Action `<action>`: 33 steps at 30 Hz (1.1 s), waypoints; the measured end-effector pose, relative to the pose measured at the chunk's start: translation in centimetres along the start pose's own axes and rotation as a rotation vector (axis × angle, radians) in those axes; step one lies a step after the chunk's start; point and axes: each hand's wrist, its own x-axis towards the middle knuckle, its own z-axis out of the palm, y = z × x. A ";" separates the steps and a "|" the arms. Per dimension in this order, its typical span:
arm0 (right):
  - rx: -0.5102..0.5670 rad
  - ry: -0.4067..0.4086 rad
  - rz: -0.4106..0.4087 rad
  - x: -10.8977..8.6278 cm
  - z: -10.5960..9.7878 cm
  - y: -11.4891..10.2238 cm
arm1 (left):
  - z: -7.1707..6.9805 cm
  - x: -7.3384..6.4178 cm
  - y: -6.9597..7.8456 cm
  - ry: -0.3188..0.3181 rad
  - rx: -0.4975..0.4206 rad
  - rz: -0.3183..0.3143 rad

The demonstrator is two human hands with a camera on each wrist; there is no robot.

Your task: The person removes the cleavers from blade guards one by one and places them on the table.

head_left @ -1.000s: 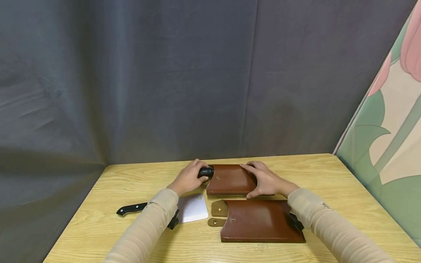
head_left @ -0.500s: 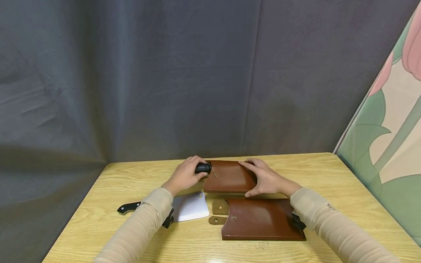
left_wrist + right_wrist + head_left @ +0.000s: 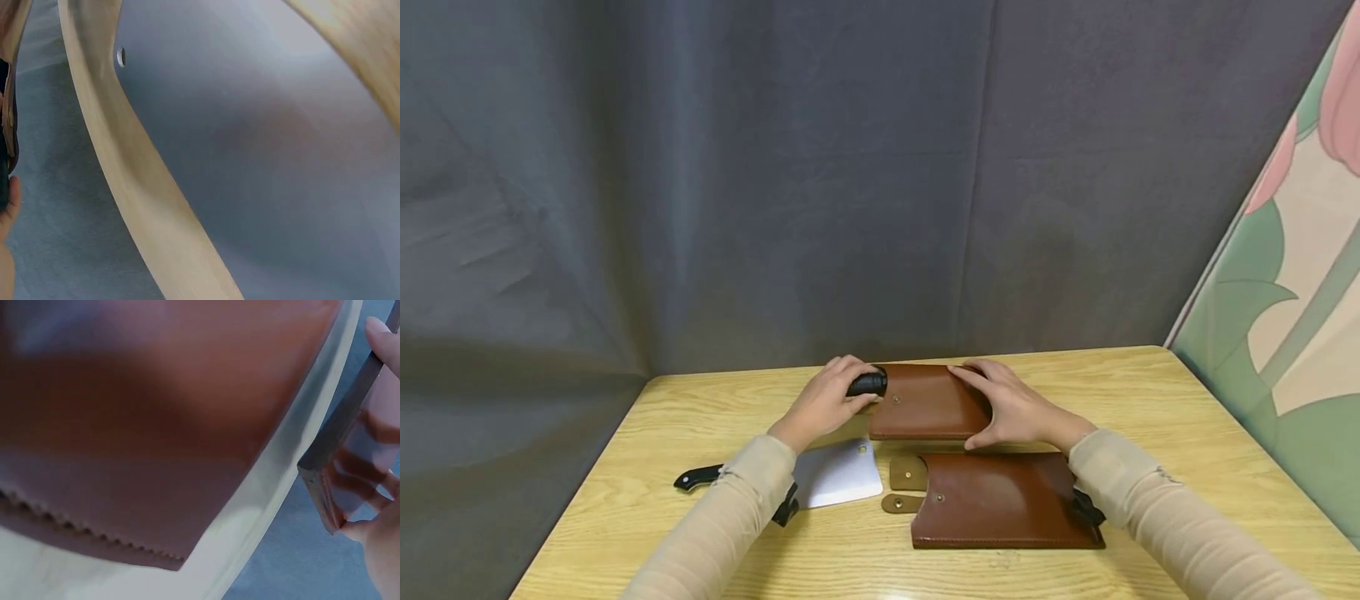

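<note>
In the head view my left hand (image 3: pixel 826 402) grips a black handle (image 3: pixel 867 384) that sticks out of the open left end of a brown leather sheath (image 3: pixel 928 408). Any blade inside is hidden. My right hand (image 3: pixel 1013 408) holds the sheath's right end, thumb at the near edge and fingers over the far one. In the right wrist view the right hand (image 3: pixel 381 556) spans the end of this sheath (image 3: pixel 362 462). Only a sliver of the left hand (image 3: pixel 7 219) shows in the left wrist view.
Under the left forearm lies a cleaver (image 3: pixel 841 477) with a black riveted handle (image 3: pixel 698 477); its blade (image 3: pixel 250 144) fills much of the left wrist view. Nearer the front sits a second brown sheath (image 3: pixel 1000 500) with two tan straps (image 3: pixel 908 473). A grey curtain (image 3: pixel 850 183) hangs behind the table.
Both hands have raised the sheath and black handle slightly and shifted them toward the back of the table. The grips look the same. The cleaver and the second sheath have stayed put.
</note>
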 end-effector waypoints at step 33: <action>-0.036 0.035 -0.005 -0.3 -0.7 1.4 | -1.9 -1.3 -2.6 0.104 -0.035 0.021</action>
